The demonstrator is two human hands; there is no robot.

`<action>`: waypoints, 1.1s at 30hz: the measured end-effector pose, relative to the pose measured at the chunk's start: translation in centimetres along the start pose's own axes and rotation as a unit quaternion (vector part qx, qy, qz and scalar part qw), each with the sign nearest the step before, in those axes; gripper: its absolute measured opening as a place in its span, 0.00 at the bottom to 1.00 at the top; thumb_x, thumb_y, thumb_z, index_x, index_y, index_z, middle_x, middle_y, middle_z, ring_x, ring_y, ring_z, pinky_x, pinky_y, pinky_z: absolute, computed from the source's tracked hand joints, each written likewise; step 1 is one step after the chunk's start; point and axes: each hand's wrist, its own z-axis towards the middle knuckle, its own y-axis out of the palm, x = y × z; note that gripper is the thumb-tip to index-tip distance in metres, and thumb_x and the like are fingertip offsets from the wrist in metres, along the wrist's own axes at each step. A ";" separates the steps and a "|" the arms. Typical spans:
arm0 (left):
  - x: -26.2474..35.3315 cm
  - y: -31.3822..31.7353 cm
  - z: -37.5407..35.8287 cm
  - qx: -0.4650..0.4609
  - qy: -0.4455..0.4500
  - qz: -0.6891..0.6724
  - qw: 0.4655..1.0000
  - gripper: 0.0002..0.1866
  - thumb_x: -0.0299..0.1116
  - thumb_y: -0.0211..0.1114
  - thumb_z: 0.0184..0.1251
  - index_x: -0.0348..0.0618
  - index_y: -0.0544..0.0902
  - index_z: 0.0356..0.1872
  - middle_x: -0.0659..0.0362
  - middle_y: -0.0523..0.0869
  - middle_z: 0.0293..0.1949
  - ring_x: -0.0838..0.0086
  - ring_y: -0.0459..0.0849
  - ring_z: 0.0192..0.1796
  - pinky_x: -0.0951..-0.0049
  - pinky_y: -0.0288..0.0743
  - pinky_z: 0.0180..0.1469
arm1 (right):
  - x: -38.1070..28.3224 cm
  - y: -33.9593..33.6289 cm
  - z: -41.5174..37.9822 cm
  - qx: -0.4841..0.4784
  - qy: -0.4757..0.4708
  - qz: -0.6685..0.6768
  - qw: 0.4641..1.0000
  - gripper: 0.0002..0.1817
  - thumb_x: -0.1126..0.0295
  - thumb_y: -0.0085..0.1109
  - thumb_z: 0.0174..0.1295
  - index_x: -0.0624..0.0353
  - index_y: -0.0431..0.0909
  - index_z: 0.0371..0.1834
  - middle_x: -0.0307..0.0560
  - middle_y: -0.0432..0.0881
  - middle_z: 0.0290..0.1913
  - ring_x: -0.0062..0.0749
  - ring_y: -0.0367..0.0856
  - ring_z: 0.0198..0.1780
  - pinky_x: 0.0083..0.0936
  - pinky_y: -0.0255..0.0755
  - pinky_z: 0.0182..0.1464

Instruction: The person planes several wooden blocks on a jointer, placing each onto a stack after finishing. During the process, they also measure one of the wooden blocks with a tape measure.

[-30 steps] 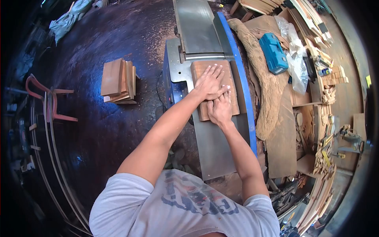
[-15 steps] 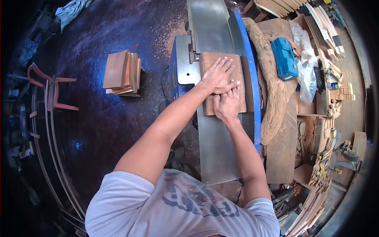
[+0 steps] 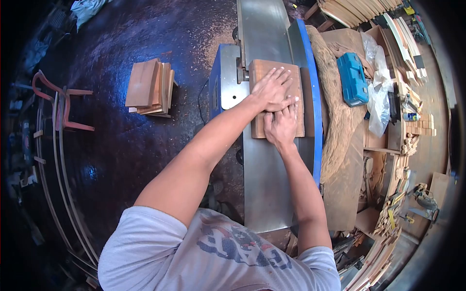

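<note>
A thick brown wooden board (image 3: 262, 127) lies flat on the metal bed of a jointer (image 3: 267, 182), against its fence (image 3: 308, 87). My left hand (image 3: 273, 90) rests palm down on the board's upper middle, fingers stretched out. Just below it, my right hand (image 3: 281, 125) presses on the near part of the board, its fingers extended and partly under my left hand. Both hands push on the top face rather than gripping around it. The cutter area is hidden beneath the board. A silver guard plate (image 3: 232, 87) stands beside the board's left edge.
A stack of boards (image 3: 149, 87) sits on the dark floor at left, near a red chair frame (image 3: 60, 104). Wood shavings (image 3: 216, 46) lie beside the machine. Right of the fence are a rough log (image 3: 332, 121), a teal case (image 3: 353, 79) and plastic bags (image 3: 378, 102).
The board and both hands have slid slightly forward along the jointer bed, away from me. The camera view has shifted a little. Both hands keep their flat placement.
</note>
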 end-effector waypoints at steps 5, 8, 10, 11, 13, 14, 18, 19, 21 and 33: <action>-1.4 -0.8 1.7 -0.034 -0.012 0.024 0.999 0.44 0.67 0.44 0.80 0.39 0.68 0.80 0.45 0.63 0.83 0.51 0.54 0.87 0.53 0.43 0.89 | 0.5 0.7 2.1 -0.008 0.002 -0.013 1.000 0.31 0.61 0.59 0.65 0.71 0.78 0.67 0.78 0.71 0.73 0.78 0.59 0.79 0.63 0.52 0.82; -2.4 -1.6 2.7 -0.050 -0.020 0.040 0.998 0.43 0.67 0.43 0.81 0.42 0.67 0.81 0.47 0.62 0.84 0.53 0.52 0.87 0.54 0.42 0.89 | 0.1 0.9 3.8 0.000 0.003 -0.009 1.000 0.31 0.61 0.59 0.65 0.71 0.79 0.67 0.77 0.72 0.72 0.78 0.60 0.79 0.62 0.53 0.82; -3.2 -1.5 3.5 -0.047 -0.019 0.040 0.998 0.43 0.67 0.42 0.81 0.42 0.67 0.81 0.48 0.61 0.84 0.53 0.52 0.88 0.54 0.42 0.89 | 0.4 1.3 4.8 -0.002 0.006 -0.012 1.000 0.30 0.60 0.58 0.65 0.71 0.79 0.67 0.77 0.73 0.72 0.77 0.60 0.79 0.61 0.53 0.82; -3.8 -1.4 4.0 -0.041 -0.019 0.039 0.998 0.43 0.67 0.42 0.81 0.42 0.67 0.81 0.48 0.61 0.84 0.54 0.52 0.88 0.54 0.42 0.89 | 0.6 1.6 5.3 -0.005 0.008 -0.018 1.000 0.30 0.60 0.58 0.65 0.71 0.80 0.66 0.76 0.73 0.72 0.77 0.60 0.79 0.61 0.54 0.82; -4.5 -1.6 4.7 -0.039 -0.019 0.034 0.998 0.43 0.68 0.41 0.81 0.43 0.67 0.81 0.49 0.61 0.85 0.54 0.51 0.88 0.55 0.41 0.89 | 1.0 2.2 6.3 -0.008 0.010 -0.025 1.000 0.30 0.59 0.58 0.66 0.71 0.80 0.65 0.76 0.73 0.71 0.77 0.60 0.79 0.61 0.54 0.82; -4.9 -1.7 5.1 -0.041 -0.020 0.032 0.998 0.43 0.68 0.41 0.81 0.43 0.67 0.82 0.49 0.61 0.85 0.54 0.51 0.88 0.55 0.41 0.89 | 1.1 2.5 6.9 -0.007 0.010 -0.026 1.000 0.30 0.59 0.57 0.66 0.72 0.81 0.65 0.76 0.73 0.71 0.77 0.60 0.79 0.61 0.54 0.82; -6.8 -1.8 6.9 -0.043 -0.019 0.033 0.998 0.43 0.69 0.40 0.81 0.44 0.67 0.82 0.50 0.61 0.85 0.55 0.51 0.88 0.55 0.41 0.89 | 1.3 3.0 9.1 -0.019 0.016 -0.034 0.999 0.30 0.57 0.57 0.67 0.72 0.81 0.64 0.76 0.72 0.72 0.76 0.60 0.79 0.61 0.54 0.82; -7.2 -1.8 7.3 -0.042 -0.020 0.033 0.998 0.43 0.69 0.40 0.81 0.44 0.67 0.82 0.50 0.61 0.85 0.55 0.51 0.88 0.55 0.41 0.89 | 1.3 3.1 9.6 -0.025 0.019 -0.038 0.999 0.30 0.56 0.57 0.68 0.72 0.81 0.63 0.76 0.71 0.73 0.76 0.59 0.79 0.61 0.53 0.82; -7.8 -2.1 7.9 -0.050 -0.021 0.037 0.998 0.45 0.70 0.40 0.81 0.43 0.66 0.82 0.52 0.60 0.85 0.56 0.52 0.88 0.55 0.41 0.89 | 1.4 3.3 10.5 -0.034 0.017 -0.043 0.998 0.32 0.54 0.57 0.69 0.74 0.81 0.63 0.77 0.70 0.74 0.76 0.58 0.80 0.61 0.53 0.83; -10.8 -2.2 10.6 -0.008 -0.012 0.018 1.000 0.42 0.68 0.42 0.82 0.44 0.74 0.78 0.49 0.66 0.82 0.52 0.57 0.86 0.53 0.46 0.88 | 2.0 4.9 14.2 -0.038 0.016 -0.074 0.996 0.35 0.50 0.52 0.71 0.80 0.84 0.57 0.78 0.72 0.72 0.69 0.60 0.80 0.59 0.48 0.84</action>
